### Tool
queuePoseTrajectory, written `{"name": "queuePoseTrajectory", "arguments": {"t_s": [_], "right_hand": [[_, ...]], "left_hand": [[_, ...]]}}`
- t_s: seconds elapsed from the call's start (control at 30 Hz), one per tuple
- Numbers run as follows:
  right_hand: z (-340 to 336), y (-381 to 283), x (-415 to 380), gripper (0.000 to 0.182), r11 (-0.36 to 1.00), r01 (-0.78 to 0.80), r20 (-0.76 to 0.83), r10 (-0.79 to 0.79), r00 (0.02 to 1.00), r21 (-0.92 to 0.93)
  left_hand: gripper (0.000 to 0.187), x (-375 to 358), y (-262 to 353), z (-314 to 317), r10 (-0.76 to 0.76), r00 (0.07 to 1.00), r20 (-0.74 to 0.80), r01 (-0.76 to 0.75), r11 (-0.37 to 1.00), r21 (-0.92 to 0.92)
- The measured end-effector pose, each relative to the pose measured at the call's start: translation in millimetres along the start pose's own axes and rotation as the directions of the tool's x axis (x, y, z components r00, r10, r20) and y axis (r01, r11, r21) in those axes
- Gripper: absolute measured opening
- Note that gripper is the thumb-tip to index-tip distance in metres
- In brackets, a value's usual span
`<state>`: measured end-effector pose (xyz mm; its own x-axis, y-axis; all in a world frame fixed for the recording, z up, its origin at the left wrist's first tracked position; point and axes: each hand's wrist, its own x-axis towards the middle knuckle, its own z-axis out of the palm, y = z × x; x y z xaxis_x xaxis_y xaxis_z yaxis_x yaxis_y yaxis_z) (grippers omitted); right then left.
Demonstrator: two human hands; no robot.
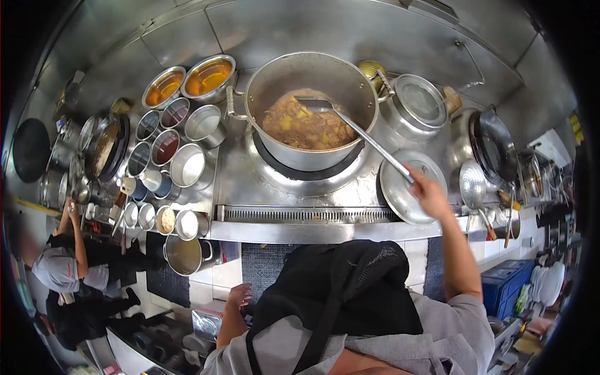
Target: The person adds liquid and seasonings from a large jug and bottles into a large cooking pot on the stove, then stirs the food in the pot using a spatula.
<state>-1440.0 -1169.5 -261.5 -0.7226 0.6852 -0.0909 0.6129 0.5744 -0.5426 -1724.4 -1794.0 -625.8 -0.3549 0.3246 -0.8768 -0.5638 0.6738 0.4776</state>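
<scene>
My right hand [427, 191] is closed around the handle of a long metal ladle [377, 144]. The ladle's head rests in a brown stew with yellow chunks [306, 128], inside a large two-handled pot [312, 156] on the stove. Below my right hand lies a round metal lid [400, 194]. Down by my left side, away from the stove, my left hand [240, 294] hangs with its fingers apart and nothing visible in it.
Left of the pot stand bowls of orange liquid [209, 78], metal containers [187, 165] and squeeze bottles [155, 181]. To the right are a lidded pot [420, 103] and a perforated skimmer [473, 183]. Another person [59, 265] works at far left.
</scene>
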Motion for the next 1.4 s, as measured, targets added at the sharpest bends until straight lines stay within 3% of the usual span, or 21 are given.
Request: {"name": "queuePoseTrajectory", "arguments": {"t_s": [0.07, 0.1, 0.13, 0.17, 0.3, 0.4, 0.47, 0.5, 0.57, 0.6, 0.67, 0.73, 0.83, 0.9, 1.0, 1.07, 1.13, 1.2, 1.27, 1.33, 1.4], "right_hand": [[59.6, 21.3, -19.5, 0.061, 0.977, 0.109, -0.192, -0.073, 0.979, 0.183], [66.0, 15.6, -32.2, 0.061, 0.979, 0.098, -0.201, -0.061, 0.978, 0.179], [72.3, 6.9, -42.8, 0.062, 0.921, 0.019, -0.210, 0.069, 0.975, 0.390], [78.2, 0.6, -53.5, 0.063, 0.808, -0.051, -0.191, 0.199, 0.961, 0.586], [108.3, 1.8, -83.4, 0.067, 0.672, -0.070, -0.275, 0.393, 0.877, 0.737], [141.5, 39.6, -105.3, 0.065, 0.655, -0.232, -0.219, 0.530, 0.819, 0.719], [189.9, 96.7, -122.2, 0.060, 0.813, -0.269, -0.272, 0.454, 0.849, 0.516], [198.5, 100.5, -131.0, 0.061, 0.805, -0.309, -0.209, 0.463, 0.862, 0.507], [217.7, 92.7, -146.6, 0.063, 0.802, -0.307, -0.185, 0.452, 0.873, 0.512], [224.8, 87.3, -153.5, 0.064, 0.812, -0.262, -0.227, 0.428, 0.875, 0.522], [232.5, 91.1, -171.2, 0.068, 0.762, -0.407, -0.052, 0.498, 0.866, 0.503], [246.4, 105.0, -186.3, 0.075, 0.688, -0.483, 0.026, 0.561, 0.828, 0.542], [274.1, 124.3, -188.7, 0.077, 0.746, -0.485, 0.045, 0.525, 0.850, 0.456], [292.9, 127.8, -190.1, 0.079, 0.781, -0.483, 0.072, 0.498, 0.864, 0.397], [287.2, 128.0, -169.8, 0.081, 0.756, -0.543, 0.207, 0.503, 0.839, 0.366], [317.2, 135.6, -176.0, 0.086, 0.844, -0.263, -0.015, 0.305, 0.952, 0.467], [277.8, 109.9, -178.4, 0.081, 0.836, -0.172, -0.026, 0.217, 0.976, 0.521], [248.9, 98.8, -175.8, 0.075, 0.800, -0.398, 0.187, 0.351, 0.917, 0.449], [237.5, 106.2, -198.6, 0.069, 0.827, -0.404, -0.064, 0.462, 0.884, 0.392], [204.3, 108.7, -238.9, 0.059, 0.741, -0.565, -0.300, 0.667, 0.682, 0.362], [173.3, 118.1, -304.3, 0.049, 0.658, -0.565, -0.577, 0.737, 0.351, 0.497]], "left_hand": [[0.031, 11.2, 7.9, -11.0, -0.037, 0.998, 0.041, 0.030, 0.989, 0.142], [0.031, 12.9, 17.9, -14.3, -0.035, 0.998, 0.052, 0.027, 0.988, 0.154], [0.032, 10.5, 36.5, -17.3, 0.008, 0.998, 0.066, -0.025, 0.967, 0.253], [0.034, 5.9, 57.7, -17.8, -0.043, 0.998, 0.041, 0.033, 0.972, 0.232], [0.045, 20.7, 126.7, -19.9, -0.140, 0.989, 0.043, 0.116, 0.928, 0.353], [0.039, 32.6, 174.2, -0.4, -0.162, 0.979, 0.124, 0.075, 0.850, 0.522], [0.035, 22.7, 214.9, 34.3, -0.129, 0.939, 0.320, -0.120, 0.748, 0.653], [0.035, 17.0, 231.3, 54.2, -0.130, 0.936, 0.328, -0.134, 0.730, 0.670], [0.032, 0.6, 258.1, 94.8, 0.085, 0.795, 0.601, -0.458, 0.733, 0.502], [0.032, -6.1, 268.0, 114.2, 0.062, 0.788, 0.612, -0.464, 0.714, 0.525], [0.036, -21.6, 285.6, 153.3, 0.145, 0.697, 0.702, -0.571, 0.703, 0.423], [0.037, -48.5, 311.6, 194.7, 0.062, 0.745, 0.664, -0.543, 0.635, 0.550], [0.040, -50.2, 323.9, 220.0, 0.079, 0.711, 0.699, -0.611, 0.561, 0.558], [0.046, -62.6, 339.2, 242.9, 0.095, 0.637, 0.765, -0.721, 0.424, 0.548], [0.039, -50.9, 348.8, 266.6, 0.023, 0.597, 0.802, -0.722, 0.452, 0.524], [0.039, -49.0, 356.8, 285.5, -0.092, 0.557, 0.825, -0.727, 0.428, 0.538], [0.040, -37.6, 357.8, 311.2, -0.059, 0.554, 0.831, -0.757, 0.381, 0.531], [0.041, -20.1, 349.1, 332.3, -0.074, 0.516, 0.853, -0.762, 0.416, 0.497], [0.041, -13.0, 341.0, 359.4, -0.088, 0.480, 0.873, -0.764, 0.449, 0.464], [0.041, -6.4, 329.8, 386.1, -0.170, 0.402, 0.900, -0.764, 0.480, 0.432], [0.034, -15.3, 325.7, 408.1, -0.140, 0.428, 0.893, -0.804, 0.392, 0.447]]}}
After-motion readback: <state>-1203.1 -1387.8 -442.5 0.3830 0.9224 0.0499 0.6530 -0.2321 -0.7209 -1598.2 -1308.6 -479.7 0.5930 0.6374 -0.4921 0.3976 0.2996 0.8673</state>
